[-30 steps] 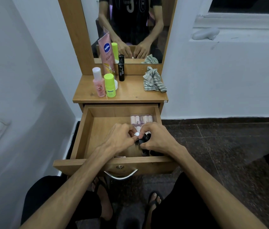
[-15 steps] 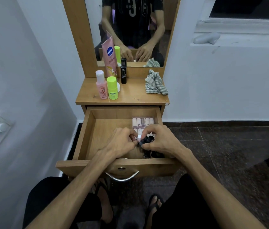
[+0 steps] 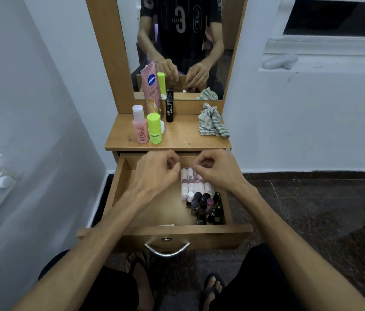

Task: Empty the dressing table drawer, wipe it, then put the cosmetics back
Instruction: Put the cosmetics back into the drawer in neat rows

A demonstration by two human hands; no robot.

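- The drawer (image 3: 130,176) stands pulled out below the counter (image 3: 183,140), and both hands hover over its far part, near the counter's front edge.
- The left hand (image 3: 156,173) has its fingers curled in to a narrow pinch; I cannot tell if something small is between them.
- The right hand (image 3: 219,171) is curled in the same way, just above the pink tubes (image 3: 196,187) that lie in rows on the right side of the drawer; it seems to hold nothing, but its palm side is hidden.
- A group of dark nail polish bottles (image 3: 207,206) stands just in front of the tubes, close to the right wall; the left half of the drawer is bare wood.
- On the counter stand a pink bottle (image 3: 140,125), a green bottle (image 3: 154,129), a tall pink tube (image 3: 152,90) and a black stick (image 3: 169,106), with the striped cloth (image 3: 213,122) well apart on the right.
- It is hard to say if the drawer is being emptied or refilled; in both cases the small bottles are many and stand tight together.
- I advise to take the small bottles upright by the cap, a few at a time, so that the neighbours do not fall.
- The tubes can roll, so it is better to grasp them as a row with both hands.
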